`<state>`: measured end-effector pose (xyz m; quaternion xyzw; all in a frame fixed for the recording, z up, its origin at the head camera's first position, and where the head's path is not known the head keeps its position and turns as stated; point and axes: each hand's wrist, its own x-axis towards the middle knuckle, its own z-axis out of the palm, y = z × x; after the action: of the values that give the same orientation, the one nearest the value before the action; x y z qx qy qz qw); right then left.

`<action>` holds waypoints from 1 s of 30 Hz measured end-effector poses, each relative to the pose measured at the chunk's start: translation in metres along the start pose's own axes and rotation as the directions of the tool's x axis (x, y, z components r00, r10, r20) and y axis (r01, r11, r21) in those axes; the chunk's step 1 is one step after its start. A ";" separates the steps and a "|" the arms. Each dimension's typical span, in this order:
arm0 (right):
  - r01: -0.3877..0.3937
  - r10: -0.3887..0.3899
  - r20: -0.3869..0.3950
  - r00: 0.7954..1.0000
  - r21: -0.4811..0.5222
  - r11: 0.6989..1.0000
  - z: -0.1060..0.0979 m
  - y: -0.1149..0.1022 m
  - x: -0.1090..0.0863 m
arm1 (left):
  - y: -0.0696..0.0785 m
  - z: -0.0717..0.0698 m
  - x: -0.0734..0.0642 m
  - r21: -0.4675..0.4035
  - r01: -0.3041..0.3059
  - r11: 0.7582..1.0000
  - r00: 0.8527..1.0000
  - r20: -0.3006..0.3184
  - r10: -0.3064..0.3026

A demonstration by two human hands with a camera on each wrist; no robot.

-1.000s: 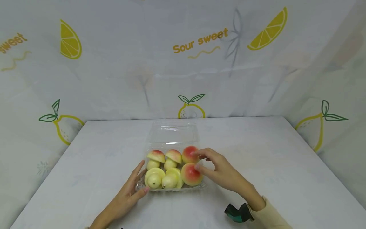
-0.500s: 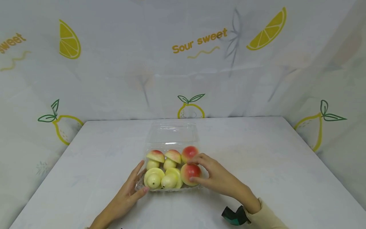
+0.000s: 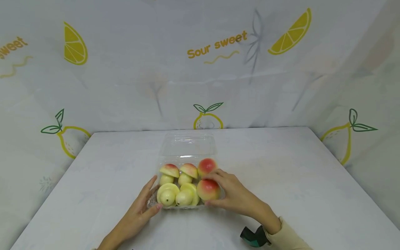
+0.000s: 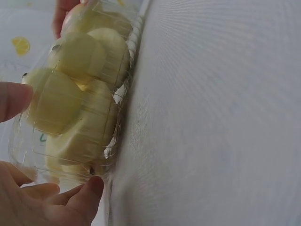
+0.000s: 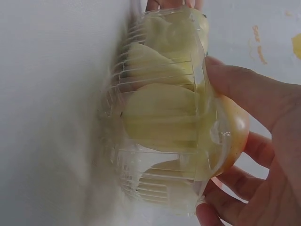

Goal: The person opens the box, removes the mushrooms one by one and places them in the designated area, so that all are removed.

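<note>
A plain white rectangular table (image 3: 281,180) fills the foreground under soft, even light. Behind and beside it hangs a white fabric backdrop (image 3: 140,69) printed with yellow lemon slices, outlined lemons and "Sour sweet" lettering.

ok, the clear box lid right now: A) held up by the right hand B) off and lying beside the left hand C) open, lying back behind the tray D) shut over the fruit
C: the lid lies open behind the tray, while the right hand grips the front red fruit and the left hand rests on the tray's left side.
</note>
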<state>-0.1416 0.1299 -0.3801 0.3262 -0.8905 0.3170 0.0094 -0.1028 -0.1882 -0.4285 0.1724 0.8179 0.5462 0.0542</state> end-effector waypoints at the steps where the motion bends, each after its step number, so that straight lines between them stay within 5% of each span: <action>1: -0.003 0.003 0.002 1.000 -0.003 1.000 0.000 0.000 0.000 | 0.001 0.000 0.000 0.005 0.001 1.000 1.000 0.000 -0.001; 21: 0.019 -0.019 -0.008 1.000 -0.001 1.000 -0.002 0.001 0.000 | 0.004 0.004 0.000 -0.024 0.047 0.999 0.999 -0.018 -0.047; 30: 0.007 -0.007 -0.005 1.000 0.012 1.000 -0.004 0.001 0.000 | 0.006 0.005 -0.001 0.067 -0.025 0.997 0.998 -0.054 0.029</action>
<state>-0.1426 0.1327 -0.3773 0.3287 -0.8874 0.3230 0.0107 -0.0991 -0.1823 -0.4250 0.1700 0.8343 0.5241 0.0187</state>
